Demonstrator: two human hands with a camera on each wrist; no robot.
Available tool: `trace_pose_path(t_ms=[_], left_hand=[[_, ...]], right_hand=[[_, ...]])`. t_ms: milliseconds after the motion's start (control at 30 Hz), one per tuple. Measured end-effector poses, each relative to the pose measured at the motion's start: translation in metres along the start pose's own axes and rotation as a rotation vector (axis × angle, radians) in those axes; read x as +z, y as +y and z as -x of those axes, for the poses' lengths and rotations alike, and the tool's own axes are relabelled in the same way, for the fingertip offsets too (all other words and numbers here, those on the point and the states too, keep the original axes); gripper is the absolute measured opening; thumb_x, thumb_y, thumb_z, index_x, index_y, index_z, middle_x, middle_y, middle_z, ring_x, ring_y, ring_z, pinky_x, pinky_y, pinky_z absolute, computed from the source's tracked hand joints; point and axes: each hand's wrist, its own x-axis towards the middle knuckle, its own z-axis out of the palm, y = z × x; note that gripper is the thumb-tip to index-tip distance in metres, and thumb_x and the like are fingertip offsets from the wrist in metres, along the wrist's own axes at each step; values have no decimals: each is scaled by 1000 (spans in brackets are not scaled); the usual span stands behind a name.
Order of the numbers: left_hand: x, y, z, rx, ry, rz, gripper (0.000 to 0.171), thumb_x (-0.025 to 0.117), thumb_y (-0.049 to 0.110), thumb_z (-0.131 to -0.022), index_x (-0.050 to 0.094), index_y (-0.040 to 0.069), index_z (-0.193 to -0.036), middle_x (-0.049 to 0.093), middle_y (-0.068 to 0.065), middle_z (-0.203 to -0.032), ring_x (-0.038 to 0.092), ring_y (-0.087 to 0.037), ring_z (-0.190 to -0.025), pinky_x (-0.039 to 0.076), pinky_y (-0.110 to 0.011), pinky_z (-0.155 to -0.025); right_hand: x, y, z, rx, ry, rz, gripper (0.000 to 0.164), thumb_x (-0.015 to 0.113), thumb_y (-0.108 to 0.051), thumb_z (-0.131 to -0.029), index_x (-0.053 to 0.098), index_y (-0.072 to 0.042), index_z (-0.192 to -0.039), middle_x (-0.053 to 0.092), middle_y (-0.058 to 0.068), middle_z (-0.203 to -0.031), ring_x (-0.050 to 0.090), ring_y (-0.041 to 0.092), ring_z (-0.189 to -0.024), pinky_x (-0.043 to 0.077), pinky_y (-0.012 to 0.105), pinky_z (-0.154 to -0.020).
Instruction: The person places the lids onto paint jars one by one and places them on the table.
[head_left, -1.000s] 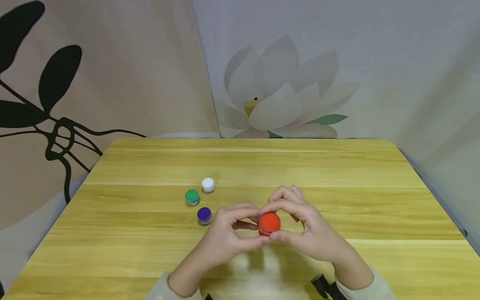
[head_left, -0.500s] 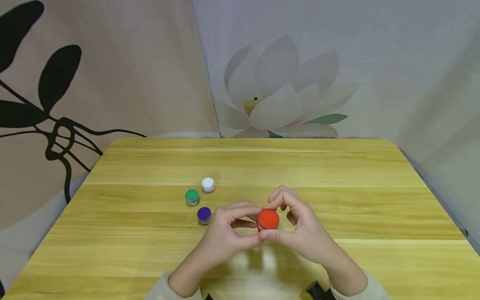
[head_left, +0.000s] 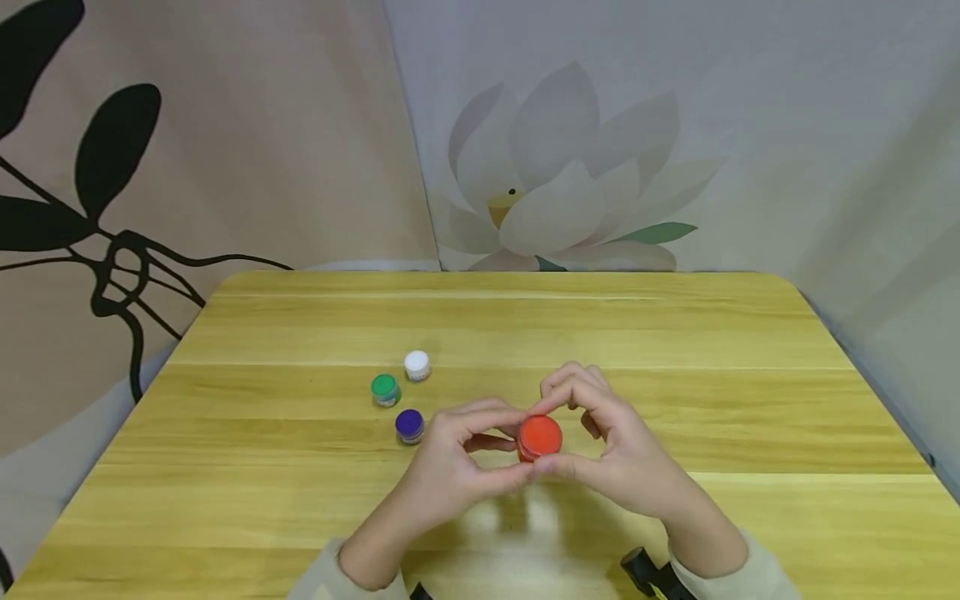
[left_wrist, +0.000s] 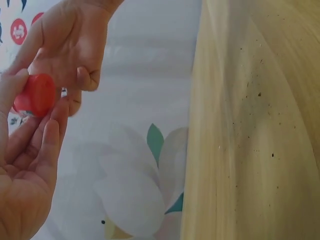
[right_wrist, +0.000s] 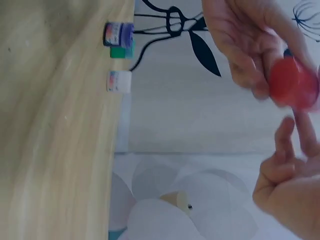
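Observation:
A small paint pot with a red lid (head_left: 540, 437) is held up over the table between both hands, its lid facing up toward the head camera. My left hand (head_left: 456, 458) grips it from the left, thumb in front and fingers behind. From the right, my right hand (head_left: 626, 454) pinches it at the lid between thumb and index finger, the other fingers loosely curled. Red shows over the whole pot (left_wrist: 39, 95) in the left wrist view; in the right wrist view the pot (right_wrist: 292, 82) is blurred.
On the wooden table (head_left: 262, 450), left of the hands, stand three more small pots: white (head_left: 417, 366), green (head_left: 386, 390) and purple-lidded (head_left: 409, 426). A black device (head_left: 652, 573) sits by the right sleeve. A flower-printed curtain (head_left: 562, 167) hangs behind the table.
The right thumb and index finger have shifted around the red lid, moving slightly left and then back right. The left hand keeps its grip. The other pots stay in place on the table.

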Motion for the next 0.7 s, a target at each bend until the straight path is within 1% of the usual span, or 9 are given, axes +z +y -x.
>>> trace_pose_path(t_ms=[100,167,267,333,367,433,533,633,700], left_hand=[[0,0,0,13,7,-15,31,81,2,-79,73,3,-109,73,-11,-104,69,-11,-97,62,-32,-79],[-1,1,0,18,3,-26,31,82,2,-79,74,3,-109,73,-11,-104,69,-11,-97,62,-32,-79],[-2,3,0,18,-3,-47,32,83,4,-78,74,4,-109,73,-10,-103,70,-11,-95,62,-32,-78],[-3,3,-1,17,-5,-63,31,83,5,-78,74,4,-108,73,-9,-103,70,-11,-94,62,-31,-78],[-3,4,-1,17,-6,-70,31,83,6,-78,74,4,-108,73,-9,-103,70,-11,-94,62,-31,-77],[-3,4,-1,8,-11,-69,30,83,7,-78,74,4,-107,73,-8,-102,70,-10,-93,62,-30,-77],[-3,3,-1,3,-14,-64,31,84,6,-78,74,4,-107,72,-8,-100,70,-10,-92,62,-30,-78],[-3,4,-1,2,-10,-56,34,83,4,-77,74,3,-110,72,-8,-101,69,-9,-92,62,-33,-78],[-3,5,-1,2,-7,-52,35,83,2,-77,73,2,-111,72,-9,-102,69,-9,-93,62,-33,-79]], right_hand=[[5,1,0,64,17,3,42,88,-17,-75,54,-21,-99,51,-3,-105,39,16,-97,30,33,-60],[5,2,0,61,-3,-4,43,86,-21,-77,54,-21,-106,51,-3,-106,38,17,-98,29,34,-60],[0,3,-1,-3,-54,-18,47,80,-21,-83,57,-21,-124,53,-1,-112,38,16,-99,29,33,-58],[-3,3,-1,-65,-82,-34,51,75,-14,-86,57,-17,-133,53,2,-116,40,16,-101,29,31,-56],[-4,4,-1,-96,-91,-44,51,73,-10,-86,57,-15,-135,53,3,-117,40,16,-102,29,29,-56],[-6,4,-2,-144,-102,-56,49,70,-4,-86,59,-12,-133,53,4,-117,40,16,-104,32,28,-58],[-7,5,-2,-172,-106,-70,44,70,3,-85,63,-10,-127,52,4,-114,40,17,-107,38,27,-66],[-6,5,-1,-137,-85,-42,43,73,3,-83,65,-14,-121,52,2,-111,40,16,-105,38,28,-65],[-5,4,-1,-99,-64,-13,42,77,0,-81,66,-17,-117,53,1,-110,41,15,-103,33,29,-60]])
